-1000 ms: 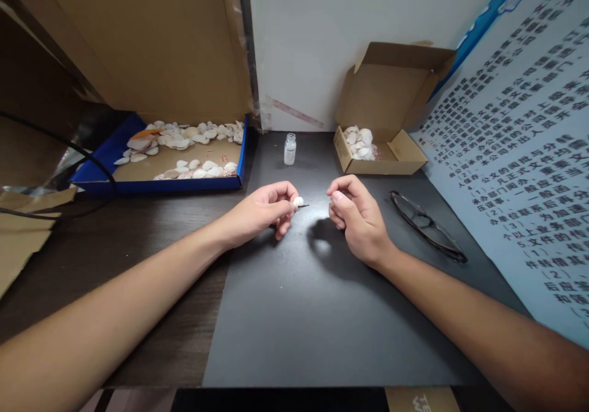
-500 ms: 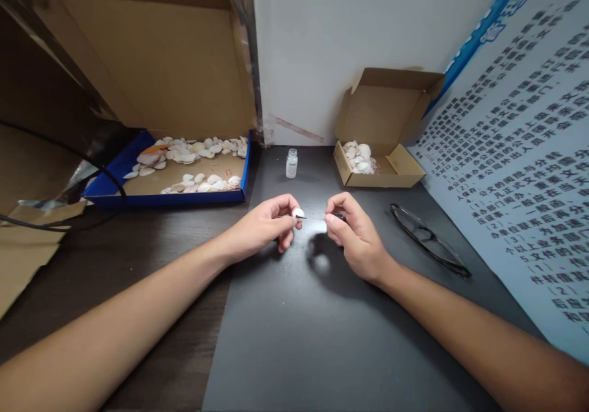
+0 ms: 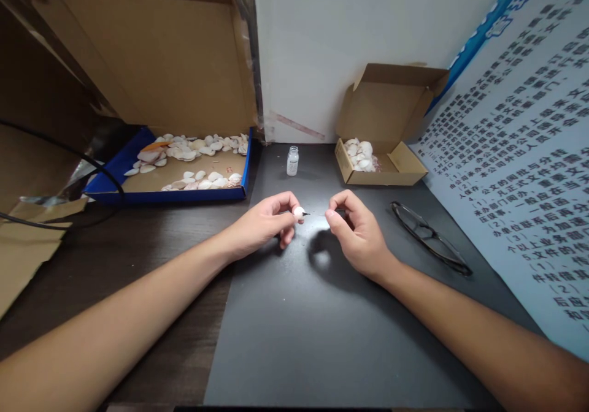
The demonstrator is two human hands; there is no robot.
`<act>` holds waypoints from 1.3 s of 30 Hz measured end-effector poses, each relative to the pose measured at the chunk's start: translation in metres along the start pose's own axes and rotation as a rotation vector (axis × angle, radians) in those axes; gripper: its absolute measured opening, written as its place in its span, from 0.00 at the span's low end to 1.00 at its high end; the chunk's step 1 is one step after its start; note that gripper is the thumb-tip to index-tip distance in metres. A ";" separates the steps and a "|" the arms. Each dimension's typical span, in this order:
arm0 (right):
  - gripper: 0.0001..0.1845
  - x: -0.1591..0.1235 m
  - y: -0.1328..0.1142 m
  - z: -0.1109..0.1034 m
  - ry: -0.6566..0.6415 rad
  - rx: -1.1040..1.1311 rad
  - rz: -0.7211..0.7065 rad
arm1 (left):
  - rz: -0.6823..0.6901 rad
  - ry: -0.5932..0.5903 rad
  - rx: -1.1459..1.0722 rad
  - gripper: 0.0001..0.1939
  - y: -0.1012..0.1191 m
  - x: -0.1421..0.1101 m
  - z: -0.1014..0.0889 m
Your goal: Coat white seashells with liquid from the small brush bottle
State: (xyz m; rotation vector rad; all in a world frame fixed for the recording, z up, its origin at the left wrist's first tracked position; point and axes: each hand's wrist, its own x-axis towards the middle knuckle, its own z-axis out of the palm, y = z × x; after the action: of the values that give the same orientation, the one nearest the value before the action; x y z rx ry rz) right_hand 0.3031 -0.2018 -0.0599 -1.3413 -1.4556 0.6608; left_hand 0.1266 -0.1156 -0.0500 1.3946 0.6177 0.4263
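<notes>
Between the thumb and fingers of my left hand is a small white seashell. My right hand pinches a thin brush with a dark, pointed tip and a pale, shiny shaft. The brush points left, its tip at the shell's right edge; whether it touches cannot be made out. Most of the handle is hidden behind my right fingers. Beyond my hands, a small clear glass bottle with whitish contents stands upright and uncapped.
At the left, an open blue-edged box holds many shells. A smaller cardboard box with white shells stands at the back right. Black-framed glasses lie right of my right hand. A dark cable hangs at the far left.
The brush tip has shifted right, from over the shell's face to its right edge. My left hand keeps hold of the shell, nearly in place.
</notes>
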 end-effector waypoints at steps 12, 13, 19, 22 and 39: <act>0.09 -0.004 0.005 -0.001 -0.086 0.116 -0.028 | 0.025 0.000 0.031 0.06 0.003 0.000 0.001; 0.09 -0.003 0.004 -0.001 -0.082 0.102 -0.025 | 0.027 0.002 0.033 0.06 0.003 -0.001 0.001; 0.09 0.001 0.002 0.000 0.005 -0.057 0.012 | 0.023 -0.001 0.047 0.07 0.004 -0.001 0.003; 0.09 0.002 0.001 0.000 -0.011 -0.074 0.011 | 0.021 0.003 0.047 0.07 0.004 -0.001 0.003; 0.11 -0.002 0.006 0.001 -0.037 0.098 -0.029 | 0.012 0.017 0.056 0.07 0.004 -0.001 0.003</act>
State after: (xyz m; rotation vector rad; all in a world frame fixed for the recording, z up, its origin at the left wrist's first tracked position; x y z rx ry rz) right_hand 0.3046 -0.2021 -0.0662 -1.2360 -1.4504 0.7325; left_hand 0.1282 -0.1180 -0.0453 1.4498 0.6398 0.4337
